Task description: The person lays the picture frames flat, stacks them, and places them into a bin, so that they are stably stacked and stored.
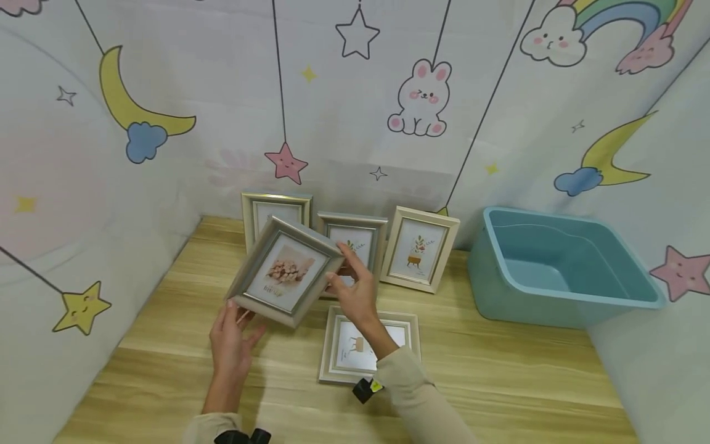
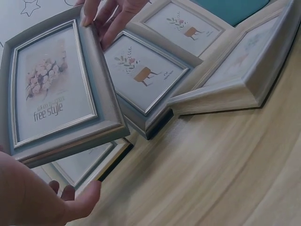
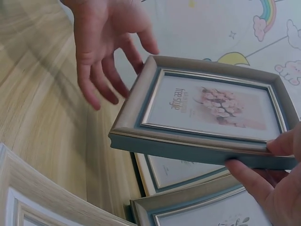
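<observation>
Tilted above the table is a grey picture frame [image 1: 288,271] with a flower print, reading "free style" in the left wrist view. My right hand [image 1: 356,293] pinches its right side, thumb on the front. At its lower left corner, my left hand [image 1: 230,345] lies close, fingers spread and loosely extended; the right wrist view shows its fingertips at the frame's edge. Behind stand a gold-edged frame [image 1: 277,198], partly hidden, a grey frame [image 1: 355,219] and a cream frame [image 1: 420,248]. Another pale frame [image 1: 368,376] lies on the table, partly covered by my right forearm.
A blue-green plastic tub [image 1: 532,302] stands at the right of the wood-grain table [image 1: 499,376]. A white wall covering [image 1: 344,111] with cartoon stars, moons and a rabbit rises behind the table and along its sides.
</observation>
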Action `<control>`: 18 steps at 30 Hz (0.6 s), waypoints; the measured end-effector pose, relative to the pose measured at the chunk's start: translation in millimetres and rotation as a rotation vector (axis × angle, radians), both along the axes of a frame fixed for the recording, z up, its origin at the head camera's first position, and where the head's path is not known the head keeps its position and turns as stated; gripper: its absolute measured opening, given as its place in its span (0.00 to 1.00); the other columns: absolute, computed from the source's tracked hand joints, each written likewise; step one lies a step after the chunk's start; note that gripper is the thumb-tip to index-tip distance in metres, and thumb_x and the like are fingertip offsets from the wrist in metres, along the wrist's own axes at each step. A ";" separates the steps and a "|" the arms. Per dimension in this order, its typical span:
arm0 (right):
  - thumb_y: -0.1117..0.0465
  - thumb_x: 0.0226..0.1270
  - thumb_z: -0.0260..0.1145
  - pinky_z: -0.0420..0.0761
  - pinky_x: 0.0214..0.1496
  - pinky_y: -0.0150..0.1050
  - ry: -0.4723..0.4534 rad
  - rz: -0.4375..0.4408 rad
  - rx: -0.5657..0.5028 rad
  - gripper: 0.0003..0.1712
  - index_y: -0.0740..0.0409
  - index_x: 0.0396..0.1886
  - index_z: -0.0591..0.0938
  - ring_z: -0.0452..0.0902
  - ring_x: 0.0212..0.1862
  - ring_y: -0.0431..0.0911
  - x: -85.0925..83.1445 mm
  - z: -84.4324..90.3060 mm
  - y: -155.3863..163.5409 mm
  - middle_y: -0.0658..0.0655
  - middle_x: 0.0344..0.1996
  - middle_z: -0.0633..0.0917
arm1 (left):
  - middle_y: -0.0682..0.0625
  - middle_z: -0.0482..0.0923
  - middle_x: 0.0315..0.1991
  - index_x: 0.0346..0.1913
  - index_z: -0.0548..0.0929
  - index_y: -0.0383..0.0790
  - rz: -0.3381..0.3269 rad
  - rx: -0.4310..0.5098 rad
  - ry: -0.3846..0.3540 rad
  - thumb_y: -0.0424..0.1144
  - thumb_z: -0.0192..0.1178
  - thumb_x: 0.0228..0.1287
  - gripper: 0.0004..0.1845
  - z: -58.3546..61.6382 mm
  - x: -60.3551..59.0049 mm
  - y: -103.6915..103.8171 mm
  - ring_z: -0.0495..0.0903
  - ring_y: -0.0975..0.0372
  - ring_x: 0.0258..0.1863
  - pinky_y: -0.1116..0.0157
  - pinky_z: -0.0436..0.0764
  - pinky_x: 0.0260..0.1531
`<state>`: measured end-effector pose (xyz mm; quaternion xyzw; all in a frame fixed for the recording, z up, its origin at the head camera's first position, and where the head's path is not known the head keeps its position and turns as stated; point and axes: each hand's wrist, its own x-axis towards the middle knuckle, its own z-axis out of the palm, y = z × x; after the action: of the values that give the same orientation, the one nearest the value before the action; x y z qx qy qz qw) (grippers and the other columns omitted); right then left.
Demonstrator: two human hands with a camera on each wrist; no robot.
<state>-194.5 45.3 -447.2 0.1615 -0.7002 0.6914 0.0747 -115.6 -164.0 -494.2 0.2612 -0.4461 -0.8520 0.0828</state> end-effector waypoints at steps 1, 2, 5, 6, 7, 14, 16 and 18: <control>0.77 0.63 0.66 0.88 0.35 0.48 0.005 -0.006 -0.002 0.36 0.63 0.71 0.71 0.80 0.44 0.63 0.4 0.3 0.6 0.73 0.42 0.80 | 0.56 0.72 0.54 0.65 0.71 0.57 -0.047 -0.006 0.002 0.58 0.43 0.77 0.21 0.4 0.6 0.6 0.70 0.61 0.58 0.46 0.77 0.60; 0.77 0.63 0.66 0.89 0.36 0.46 0.011 -0.010 -0.006 0.36 0.63 0.71 0.70 0.80 0.44 0.63 0.8 0.4 1.1 0.73 0.42 0.79 | 0.54 0.67 0.59 0.70 0.64 0.60 -0.097 -0.008 0.017 0.60 0.40 0.77 0.24 0.7 1.0 1.4 0.66 0.59 0.63 0.42 0.72 0.63; 0.77 0.64 0.65 0.89 0.37 0.44 0.026 -0.011 -0.033 0.36 0.64 0.72 0.69 0.79 0.44 0.61 3.0 1.7 2.5 0.73 0.42 0.78 | 0.48 0.52 0.68 0.77 0.46 0.67 -0.217 0.018 0.101 0.62 0.34 0.77 0.30 1.9 0.6 5.2 0.52 0.49 0.73 0.30 0.58 0.66; 0.77 0.64 0.64 0.89 0.38 0.44 0.030 -0.013 -0.044 0.36 0.64 0.72 0.69 0.79 0.44 0.60 4.0 1.9 2.8 0.73 0.42 0.78 | 0.46 0.49 0.71 0.78 0.41 0.68 -0.241 0.031 0.128 0.62 0.33 0.77 0.31 1.8 0.0 6.8 0.48 0.46 0.75 0.28 0.57 0.65; 0.77 0.64 0.64 0.89 0.38 0.43 0.032 -0.017 -0.055 0.36 0.64 0.72 0.69 0.79 0.44 0.59 5.0 1.6 3.1 0.74 0.42 0.78 | 0.44 0.46 0.72 0.78 0.37 0.71 -0.261 0.045 0.155 0.62 0.31 0.77 0.32 1.8 -0.6 8.2 0.45 0.44 0.77 0.27 0.55 0.65; 0.78 0.64 0.63 0.89 0.37 0.41 0.047 -0.034 -0.107 0.37 0.64 0.73 0.67 0.79 0.42 0.47 11.0 -3.5 3.4 0.74 0.44 0.79 | 0.45 0.48 0.74 0.74 0.28 0.80 -0.305 0.121 0.254 0.64 0.28 0.75 0.31 1.2 -4.1 14.6 0.40 0.42 0.79 0.26 0.52 0.65; 0.78 0.64 0.63 0.89 0.37 0.41 0.063 -0.035 -0.111 0.37 0.66 0.73 0.66 0.79 0.41 0.46 11.7 -5.8 3.5 0.74 0.44 0.79 | 0.45 0.48 0.74 0.73 0.27 0.81 -0.306 0.118 0.256 0.64 0.27 0.75 0.31 2.0 -4.3 14.9 0.40 0.42 0.79 0.26 0.52 0.65; 0.78 0.64 0.62 0.89 0.37 0.42 0.074 -0.037 -0.117 0.37 0.67 0.73 0.66 0.79 0.41 0.46 13.0 -6.8 3.5 0.75 0.44 0.78 | 0.44 0.47 0.75 0.74 0.28 0.82 -0.306 0.112 0.256 0.64 0.27 0.75 0.31 2.7 -4.3 15.2 0.40 0.42 0.79 0.26 0.53 0.65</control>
<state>-181.4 48.8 -454.0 0.1693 -0.6581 0.7233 0.1225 -119.9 -148.8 -491.6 0.0843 -0.4182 -0.9044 -0.0064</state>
